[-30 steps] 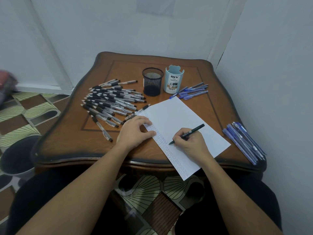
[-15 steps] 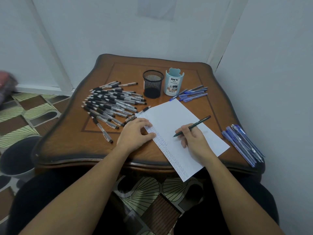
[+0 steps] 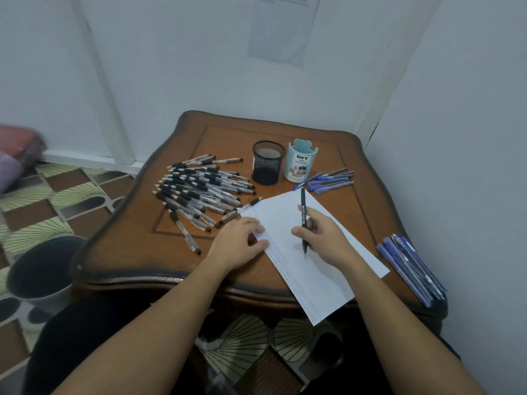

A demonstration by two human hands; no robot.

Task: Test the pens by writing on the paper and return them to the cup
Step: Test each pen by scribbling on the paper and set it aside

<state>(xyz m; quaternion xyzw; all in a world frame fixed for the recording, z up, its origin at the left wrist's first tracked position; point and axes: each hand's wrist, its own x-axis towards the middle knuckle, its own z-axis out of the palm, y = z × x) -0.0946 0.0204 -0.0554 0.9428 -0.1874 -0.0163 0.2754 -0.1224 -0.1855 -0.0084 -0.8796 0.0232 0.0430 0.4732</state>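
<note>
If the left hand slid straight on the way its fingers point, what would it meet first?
Probably the right hand, gripping the pen, across the paper where the left hand rests; depth unclear.

A dark pen [image 3: 303, 215] is standing tilted, tip down over the white paper [image 3: 328, 280], which is lying askew, overhanging the table's [image 3: 142, 246] near edge. A black mesh cup [image 3: 268, 162] and a pale blue cup [image 3: 300, 162] are standing side by side beyond it.

glossy wood table [image 3: 176, 252], black wire-mesh cup [image 3: 268, 162], matt white paper [image 3: 319, 269].
</note>
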